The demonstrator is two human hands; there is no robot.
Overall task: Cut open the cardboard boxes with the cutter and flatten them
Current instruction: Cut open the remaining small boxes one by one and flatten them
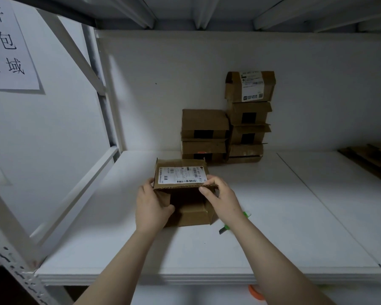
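Note:
A small brown cardboard box [189,208] with a white shipping label on top stands on the white shelf [273,227], its near end open toward me. My left hand [151,208] grips the box's left side, with the thumb on the open flap. My right hand [220,194] pinches the top panel's front right corner. A green cutter [226,226] lies on the shelf just right of the box, partly hidden under my right wrist.
Two stacks of taped cardboard boxes [227,128] stand against the back wall. Flattened cardboard [370,157] lies at the far right. A paper sign [9,45] hangs on the left panel. An orange object [255,292] shows below the shelf edge.

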